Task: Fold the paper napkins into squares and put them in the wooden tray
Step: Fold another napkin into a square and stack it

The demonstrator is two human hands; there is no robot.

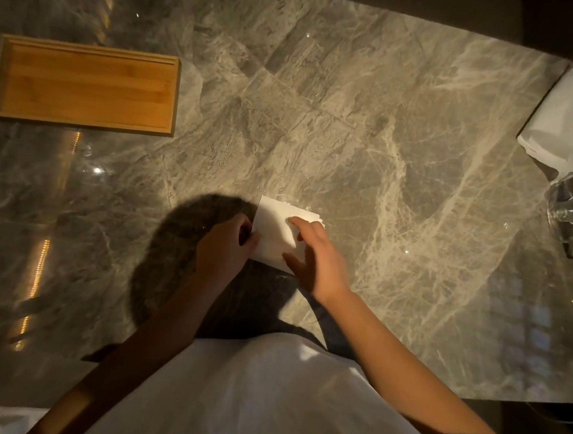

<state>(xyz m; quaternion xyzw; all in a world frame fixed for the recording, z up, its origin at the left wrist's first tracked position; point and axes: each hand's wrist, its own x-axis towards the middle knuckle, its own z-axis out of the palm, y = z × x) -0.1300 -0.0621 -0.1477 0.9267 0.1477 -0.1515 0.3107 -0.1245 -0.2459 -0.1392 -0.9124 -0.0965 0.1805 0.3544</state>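
A white paper napkin (275, 229), folded to a small square, lies on the marble table just in front of me. My left hand (223, 246) pinches its left edge between thumb and fingers. My right hand (316, 256) lies flat on the napkin's right side with fingers spread, pressing it down. The wooden tray (84, 84) sits at the far left of the table, well apart from both hands, and nothing lies in it.
A stack of white napkins (565, 117) sits at the right edge of the table. Clear glassware (570, 216) stands just below it on the right. The grey marble table (385, 139) has a dark near edge by my body.
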